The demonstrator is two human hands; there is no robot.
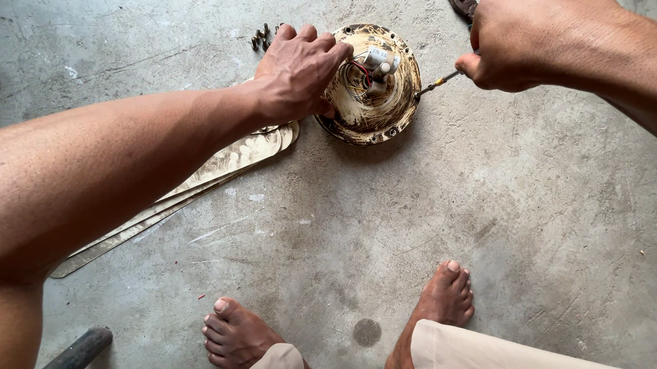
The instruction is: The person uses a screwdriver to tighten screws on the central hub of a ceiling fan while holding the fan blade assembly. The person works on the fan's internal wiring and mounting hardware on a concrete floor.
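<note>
The left arm stretches long and bare from the lower left toward the round fan motor housing (pixel 372 88), elbow low, forearm rising toward it. The left hand (pixel 297 73) lies knuckles-up on the housing's left rim, wrist straight, fingers (pixel 326 46) curled over the edge and gripping it. The right arm comes in from the upper right of the housing, forearm sloping down toward it. The right hand (pixel 504 49) is clenched just right of the housing, closed around a screwdriver (pixel 437 84), thumb tip pressed forward along the shaft. Both bare feet stand apart below the housing, toes pointing toward it.
</note>
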